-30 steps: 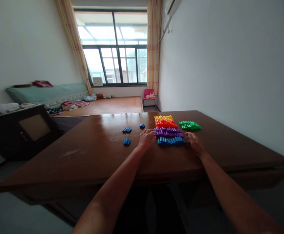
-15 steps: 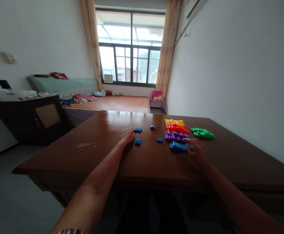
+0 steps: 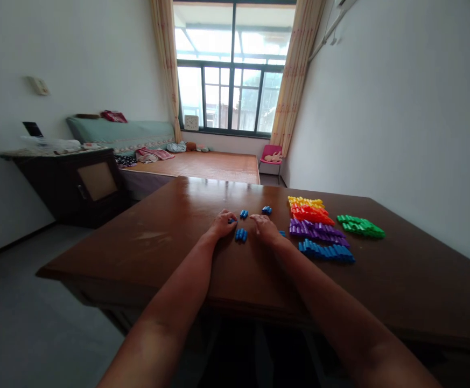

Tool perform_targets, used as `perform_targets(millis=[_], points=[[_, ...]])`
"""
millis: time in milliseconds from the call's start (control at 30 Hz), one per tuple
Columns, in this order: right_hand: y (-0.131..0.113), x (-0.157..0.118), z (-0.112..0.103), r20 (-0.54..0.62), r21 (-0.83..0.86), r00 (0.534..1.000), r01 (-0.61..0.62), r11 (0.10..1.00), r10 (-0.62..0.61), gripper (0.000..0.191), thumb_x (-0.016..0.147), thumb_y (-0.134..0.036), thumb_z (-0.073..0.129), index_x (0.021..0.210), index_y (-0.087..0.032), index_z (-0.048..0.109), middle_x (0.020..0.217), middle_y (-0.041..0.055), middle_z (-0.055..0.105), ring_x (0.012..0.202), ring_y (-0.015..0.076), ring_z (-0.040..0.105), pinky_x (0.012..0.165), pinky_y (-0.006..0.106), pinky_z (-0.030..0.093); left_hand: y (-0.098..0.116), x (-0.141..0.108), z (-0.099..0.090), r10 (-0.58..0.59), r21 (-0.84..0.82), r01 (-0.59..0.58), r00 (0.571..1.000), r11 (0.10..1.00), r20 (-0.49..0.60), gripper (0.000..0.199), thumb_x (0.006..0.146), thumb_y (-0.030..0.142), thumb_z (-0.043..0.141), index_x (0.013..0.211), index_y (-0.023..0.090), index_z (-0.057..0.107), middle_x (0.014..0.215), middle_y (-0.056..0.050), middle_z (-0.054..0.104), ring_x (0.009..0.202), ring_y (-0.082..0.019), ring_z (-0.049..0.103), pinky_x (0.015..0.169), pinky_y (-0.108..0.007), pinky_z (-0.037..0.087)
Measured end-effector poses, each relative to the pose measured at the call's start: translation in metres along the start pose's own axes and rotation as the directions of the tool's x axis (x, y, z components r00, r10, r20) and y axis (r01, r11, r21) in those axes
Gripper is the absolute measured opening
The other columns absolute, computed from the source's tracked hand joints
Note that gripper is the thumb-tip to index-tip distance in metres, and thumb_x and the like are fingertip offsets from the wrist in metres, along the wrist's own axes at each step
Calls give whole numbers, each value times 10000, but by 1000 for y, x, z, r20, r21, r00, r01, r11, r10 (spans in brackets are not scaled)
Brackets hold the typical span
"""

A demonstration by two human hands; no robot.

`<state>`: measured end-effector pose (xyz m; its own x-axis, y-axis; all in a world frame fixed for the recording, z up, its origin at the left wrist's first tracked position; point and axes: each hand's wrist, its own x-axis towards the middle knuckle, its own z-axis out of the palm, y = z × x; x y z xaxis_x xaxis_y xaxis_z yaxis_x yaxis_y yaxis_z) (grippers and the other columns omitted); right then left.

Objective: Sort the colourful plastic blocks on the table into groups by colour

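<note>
Small shiny blue plastic pieces lie in little groups on the brown table. My left hand (image 3: 222, 224) rests on the tabletop, its thumb and fingers curled around a blue piece (image 3: 232, 220). Just right of it sits a small blue group (image 3: 244, 214), with another blue group (image 3: 241, 235) nearer to me. My right hand (image 3: 265, 228) is low over the table, fingers stretched leftward, and nothing shows in them. It partly covers a blue piece (image 3: 282, 233). Beyond its fingers lies one more blue cluster (image 3: 266, 209).
To the right stand rows of matching pieces: blue (image 3: 327, 251), purple (image 3: 317, 231), orange-red (image 3: 311, 213) and yellow (image 3: 305, 202). A green group (image 3: 361, 226) lies farther right. The table (image 3: 146, 253) has its front edge close to me; a bed (image 3: 218, 166) stands behind it.
My right hand has moved left from the blue row to the small groups. The blue group by my left hand has split, part now within its fingers. The view has shifted.
</note>
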<state>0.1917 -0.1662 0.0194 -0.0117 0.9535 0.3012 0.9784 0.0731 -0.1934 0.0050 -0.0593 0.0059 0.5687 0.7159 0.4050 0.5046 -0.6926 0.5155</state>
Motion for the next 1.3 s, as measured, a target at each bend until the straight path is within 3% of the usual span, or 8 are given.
perform_targets(millis=[333,467,667,767,900,1067,1167,1300], points=[[7,70,8,177,-89,976,143,986,-126,452,858,-67,498,1258,-251,603,1369,33,561,1239,231,495,984,337,427,-1,-4,-7,-28,29,25,992,999,126,225,724,183,587,916,221,697,909,-12,708,836,-177,636,812,-308,536],[10,61,-2,208,-141,977,82,987,-51,321,862,-156,562,1173,-156,641,1244,138,621,1161,244,552,984,327,406,4,-4,-20,-38,39,31,980,999,198,316,708,153,593,1004,194,696,964,-41,703,879,-188,636,824,-288,524],[-6,13,-27,271,-206,949,-109,972,164,487,888,-466,540,1277,-174,561,1228,162,625,1107,289,587,876,378,465,18,-5,-43,-35,104,-8,912,995,408,405,682,195,635,1078,202,722,1087,-60,676,1009,-225,609,905,-290,483],[-22,-5,-33,187,-131,981,84,988,-58,389,930,-325,486,1309,-271,553,1355,91,560,1204,260,508,930,383,439,20,-7,-46,-34,81,1,911,997,412,406,688,208,632,1081,202,731,1068,-56,690,1002,-234,612,896,-291,482],[-34,-11,-33,227,3,899,383,924,-373,456,897,-142,490,1303,-333,564,1376,13,554,1217,201,488,991,345,401,19,-9,-42,-13,-8,17,926,1000,377,426,703,239,622,1111,157,714,1045,-60,708,956,-230,630,865,-286,493],[-28,-2,-30,227,-165,971,112,980,-73,406,825,-446,656,1147,-199,646,1158,124,664,1128,272,557,927,357,435,15,-9,-38,-34,-72,63,936,995,350,488,678,181,608,1159,137,675,1076,-66,705,956,-209,633,883,-279,490],[-29,5,-26,183,-208,974,-98,973,137,563,833,-647,530,1126,-176,630,1109,163,676,1088,301,590,862,380,464,13,-9,-36,-34,-123,83,934,989,357,495,672,196,632,1162,141,670,1093,-69,702,957,-207,632,860,-273,498],[-27,18,-26,159,-92,958,-225,970,237,591,904,-658,354,1155,-196,623,1091,150,691,1009,277,642,816,362,476,12,-9,-38,41,-191,38,918,981,395,522,673,211,651,1188,129,660,1031,-70,708,916,-203,628,826,-275,496]])
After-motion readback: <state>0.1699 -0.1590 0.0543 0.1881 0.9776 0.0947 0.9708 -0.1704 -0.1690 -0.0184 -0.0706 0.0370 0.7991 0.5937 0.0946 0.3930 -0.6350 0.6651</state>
